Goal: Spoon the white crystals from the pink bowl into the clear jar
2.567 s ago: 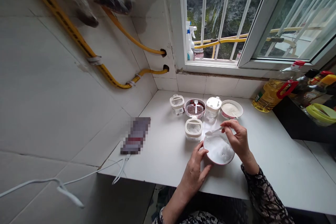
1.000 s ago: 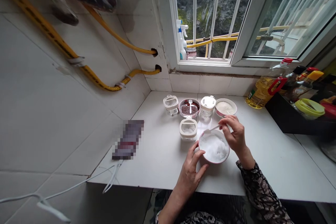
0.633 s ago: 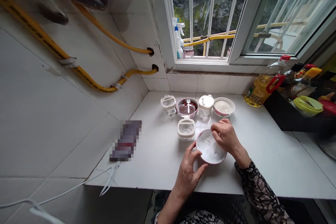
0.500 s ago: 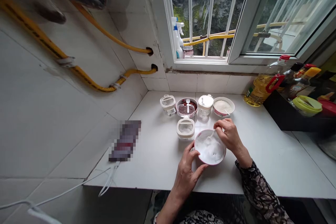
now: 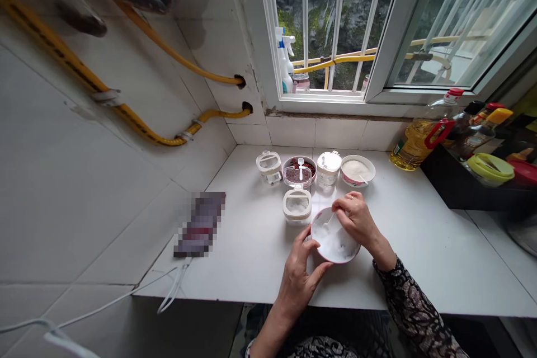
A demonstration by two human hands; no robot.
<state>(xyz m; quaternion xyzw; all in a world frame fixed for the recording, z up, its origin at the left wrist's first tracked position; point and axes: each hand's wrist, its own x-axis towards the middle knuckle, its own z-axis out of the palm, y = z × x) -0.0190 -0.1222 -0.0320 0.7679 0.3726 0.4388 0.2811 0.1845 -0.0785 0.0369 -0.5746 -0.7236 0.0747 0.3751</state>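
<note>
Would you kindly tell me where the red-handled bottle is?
In the head view, the red-handled bottle is on the right, beside the black box, below the window.

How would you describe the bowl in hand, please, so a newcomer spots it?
Find the barred window, then the white counter below it. Towards the counter's front edge, the left hand holds a pink-rimmed bowl of white powdery contents while the right hand has a white spoon in it. Unlike the bowl of dark red bits and the bowl of cream grains behind, it is held.

The right hand (image 5: 357, 222) has moved farther in over the bowl (image 5: 344, 260).
</note>
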